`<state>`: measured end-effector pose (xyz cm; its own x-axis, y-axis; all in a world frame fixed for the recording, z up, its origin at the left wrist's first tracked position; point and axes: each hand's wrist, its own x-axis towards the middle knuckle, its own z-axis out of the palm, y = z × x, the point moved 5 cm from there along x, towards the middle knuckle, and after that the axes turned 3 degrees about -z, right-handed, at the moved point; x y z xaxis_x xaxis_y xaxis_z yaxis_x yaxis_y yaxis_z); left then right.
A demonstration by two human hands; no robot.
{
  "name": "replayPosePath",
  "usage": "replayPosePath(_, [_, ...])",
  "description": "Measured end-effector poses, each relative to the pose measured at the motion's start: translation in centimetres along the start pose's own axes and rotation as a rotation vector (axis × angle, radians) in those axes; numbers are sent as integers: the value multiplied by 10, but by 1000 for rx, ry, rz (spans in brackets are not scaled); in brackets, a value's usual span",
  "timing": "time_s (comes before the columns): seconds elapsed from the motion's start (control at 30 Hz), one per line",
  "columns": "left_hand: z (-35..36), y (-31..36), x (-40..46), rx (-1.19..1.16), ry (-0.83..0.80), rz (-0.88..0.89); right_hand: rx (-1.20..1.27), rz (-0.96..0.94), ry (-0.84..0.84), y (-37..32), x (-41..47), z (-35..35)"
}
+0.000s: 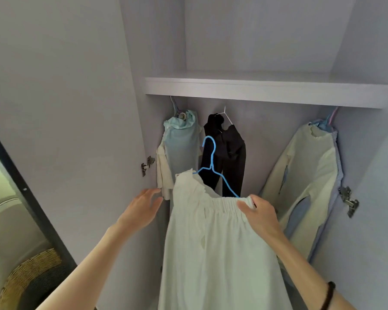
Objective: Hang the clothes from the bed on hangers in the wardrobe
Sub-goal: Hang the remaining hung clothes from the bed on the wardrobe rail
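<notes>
A white garment with a gathered elastic top hangs on a blue wire hanger in front of the open wardrobe. My right hand grips the garment's right top corner together with the hanger's end. My left hand is open with straight fingers, just left of the garment and not touching it. The hanger's hook points up, below the shelf, not on any rail. Inside hang a light blue garment, a black garment and a cream-and-blue garment.
The left wardrobe door stands open beside my left arm, with a hinge. Another hinge sits on the right side. A wicker basket stands on the floor at lower left.
</notes>
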<state>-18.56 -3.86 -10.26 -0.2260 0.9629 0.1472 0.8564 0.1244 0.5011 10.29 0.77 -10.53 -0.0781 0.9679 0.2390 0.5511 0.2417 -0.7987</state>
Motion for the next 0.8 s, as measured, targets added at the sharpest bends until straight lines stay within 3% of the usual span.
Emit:
replayPosePath(0.4, [-59,31,175,133,340,170,170,80,-16,-2,160,92])
replayPosePath(0.8, [-111,62,289,346,409,195,256,57,145,-20,264,143])
